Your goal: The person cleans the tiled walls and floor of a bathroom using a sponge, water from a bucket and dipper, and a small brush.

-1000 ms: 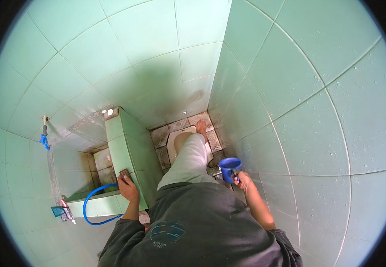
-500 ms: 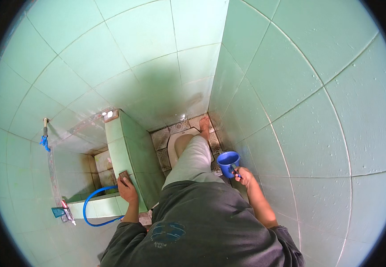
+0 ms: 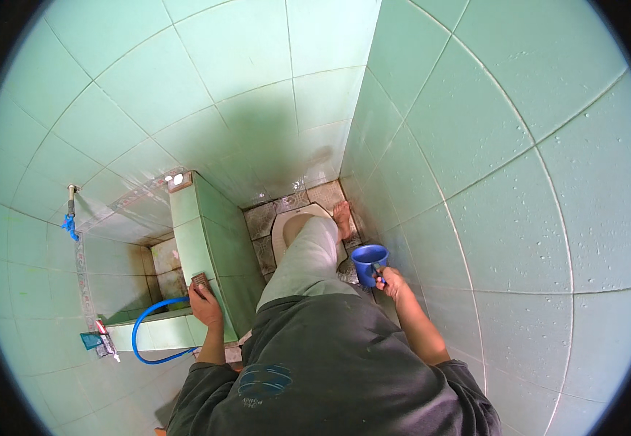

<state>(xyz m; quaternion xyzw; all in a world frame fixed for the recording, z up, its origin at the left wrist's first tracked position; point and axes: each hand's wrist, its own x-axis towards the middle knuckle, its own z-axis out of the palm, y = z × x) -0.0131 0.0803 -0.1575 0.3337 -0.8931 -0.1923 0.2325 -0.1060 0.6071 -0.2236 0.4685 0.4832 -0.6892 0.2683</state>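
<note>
My right hand (image 3: 390, 282) is closed round the handle of a blue water dipper (image 3: 365, 256), held upright with its mouth facing up beside the right wall. Whether there is water inside is hard to tell. My left hand (image 3: 206, 307) rests by the top of the green tiled partition (image 3: 197, 236), its fingers gripping a small brown block (image 3: 199, 280) that looks like a scrub brush. Below, between the partition and my leg, a squat toilet (image 3: 282, 227) is set in the floor. My bare foot (image 3: 341, 219) stands at its right edge.
Left of the partition is a tiled water basin (image 3: 115, 280), with a blue hose (image 3: 137, 338) looping over its front ledge. A tap (image 3: 72, 207) with blue wrapping juts from the left wall. Toothpaste-like tubes (image 3: 104, 341) sit at the basin's left corner. Patterned floor tiles (image 3: 259, 221) look wet.
The view has tilted slightly. My right hand with the dipper sits a little further left and higher. My left hand keeps its hold on the brown block at the partition.
</note>
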